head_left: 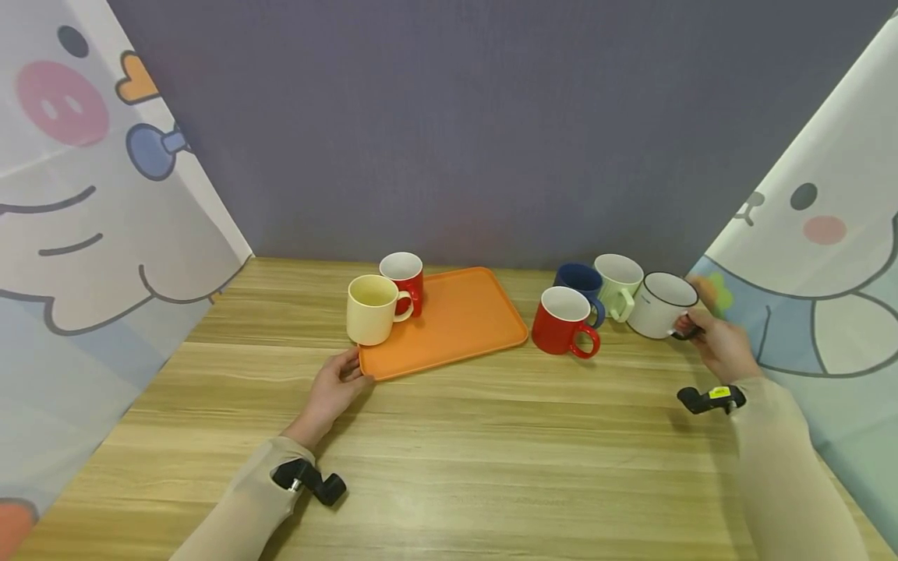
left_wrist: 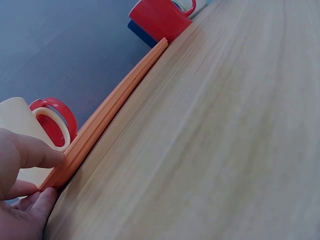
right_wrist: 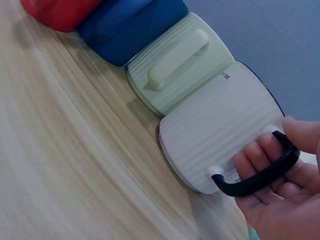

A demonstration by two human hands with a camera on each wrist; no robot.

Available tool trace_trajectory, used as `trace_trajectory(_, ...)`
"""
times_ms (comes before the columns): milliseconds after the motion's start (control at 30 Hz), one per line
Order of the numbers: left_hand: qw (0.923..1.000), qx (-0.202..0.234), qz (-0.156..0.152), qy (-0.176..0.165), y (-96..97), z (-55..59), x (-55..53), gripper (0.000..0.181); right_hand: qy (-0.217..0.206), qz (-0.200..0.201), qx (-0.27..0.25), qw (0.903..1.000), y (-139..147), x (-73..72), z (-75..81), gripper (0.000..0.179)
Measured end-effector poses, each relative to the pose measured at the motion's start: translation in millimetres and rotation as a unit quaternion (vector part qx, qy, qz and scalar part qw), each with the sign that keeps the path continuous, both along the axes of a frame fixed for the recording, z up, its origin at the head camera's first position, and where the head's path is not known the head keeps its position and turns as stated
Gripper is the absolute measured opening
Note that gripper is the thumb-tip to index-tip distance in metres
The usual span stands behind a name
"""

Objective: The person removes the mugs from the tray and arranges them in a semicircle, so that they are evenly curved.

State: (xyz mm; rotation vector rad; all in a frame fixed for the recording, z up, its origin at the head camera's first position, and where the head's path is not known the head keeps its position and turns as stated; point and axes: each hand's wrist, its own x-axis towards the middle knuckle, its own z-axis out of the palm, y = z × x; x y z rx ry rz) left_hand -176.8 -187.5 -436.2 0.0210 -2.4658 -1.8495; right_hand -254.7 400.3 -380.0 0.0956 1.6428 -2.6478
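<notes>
My left hand [head_left: 331, 391] pinches the near left corner of an orange tray [head_left: 459, 315], fingers and thumb at its rim [left_wrist: 75, 155]. On the tray's left end stand a pale yellow mug [head_left: 370, 312] and, behind it, a red mug [head_left: 403, 269] with a white inside. Over at the far right, my right hand [head_left: 726, 343] grips the black handle [right_wrist: 260, 177] of a white mug [head_left: 658, 308] with a dark rim. Its fingers pass through the handle while the thumb lies near the top. The white mug is upright beside a pale green mug [right_wrist: 175, 65].
Left of the pale green mug [head_left: 617, 276] stands a dark blue mug [head_left: 577, 274], partly hidden by another red mug [head_left: 557, 327] in front. These are right of the tray on the wooden table [head_left: 491, 452]. A grey wall [head_left: 456, 140] rises behind, with printed cloth panels [head_left: 828, 312] at both sides.
</notes>
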Motion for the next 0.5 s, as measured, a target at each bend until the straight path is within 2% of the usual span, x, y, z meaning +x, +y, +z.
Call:
trace_trajectory(167,1.0,0.004,-0.001,-0.002,-0.4,-0.5,-0.2,0.06,-0.002,0.003,-0.001,1.0,0.2,0.6,-0.3,0.025)
trace_trajectory(367,0.9999,0.008,-0.005,-0.004,0.2,-0.4,0.3,0.059,-0.022,-0.035,0.037,0.9984,-0.7,3.0,-0.6,0.021)
trace_trajectory(500,0.9999,0.011,-0.006,-0.003,1.0,0.8,1.1,0.059,-0.022,-0.059,0.013,0.9979,0.8,7.1,-1.8,0.021)
